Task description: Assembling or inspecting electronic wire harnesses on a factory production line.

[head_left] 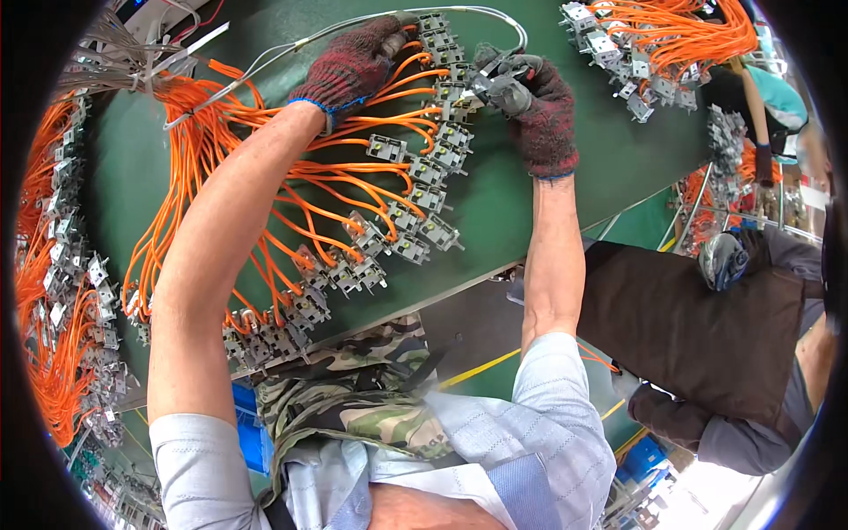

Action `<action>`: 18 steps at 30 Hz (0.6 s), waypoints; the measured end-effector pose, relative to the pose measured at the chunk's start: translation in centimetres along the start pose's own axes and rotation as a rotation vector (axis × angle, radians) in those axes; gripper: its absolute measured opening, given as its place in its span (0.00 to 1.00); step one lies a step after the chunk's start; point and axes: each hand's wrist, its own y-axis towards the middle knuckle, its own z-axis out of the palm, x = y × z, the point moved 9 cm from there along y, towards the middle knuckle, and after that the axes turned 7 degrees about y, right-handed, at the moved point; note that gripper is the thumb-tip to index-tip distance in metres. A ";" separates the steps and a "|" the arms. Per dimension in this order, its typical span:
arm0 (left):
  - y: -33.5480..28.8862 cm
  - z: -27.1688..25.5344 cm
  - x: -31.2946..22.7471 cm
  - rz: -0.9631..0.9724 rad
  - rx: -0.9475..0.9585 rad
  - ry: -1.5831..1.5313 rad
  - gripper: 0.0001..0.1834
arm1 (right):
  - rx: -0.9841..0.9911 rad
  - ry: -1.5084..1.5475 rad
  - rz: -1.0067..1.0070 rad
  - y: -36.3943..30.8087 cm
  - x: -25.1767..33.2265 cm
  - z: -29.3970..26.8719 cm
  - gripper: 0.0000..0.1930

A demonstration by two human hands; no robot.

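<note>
On the green table, an arc of grey connectors (430, 170) ends a fan of orange cables (190, 146). My left hand (353, 66), in a dark red knit glove with grey fingertips, is closed at the far end of the arc, its fingers around an orange cable beside the top connectors. My right hand (543, 119), gloved alike, grips a grey plug-like piece (495, 75) against the arc's right side. A thin white cable (353, 25) loops from the left over my left hand to that piece. My fingers partly hide its shape.
More orange cables with grey connectors (66, 238) hang along the table's left edge, and another bundle (618, 49) lies at the far right. A person in a dark apron (689, 318) stands close on my right. Another person in teal (782, 97) is farther back.
</note>
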 end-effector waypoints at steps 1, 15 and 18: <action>0.0 0.0 0.0 -0.027 0.018 -0.016 0.22 | -0.002 0.000 0.002 0.0 0.1 0.0 0.20; -0.6 -2.1 -2.9 0.052 -0.029 0.006 0.20 | -0.280 -0.267 0.036 -3.2 1.1 0.9 0.15; -0.5 -1.9 -3.0 0.033 0.005 0.017 0.20 | -0.272 -0.314 0.068 -3.6 0.8 1.0 0.15</action>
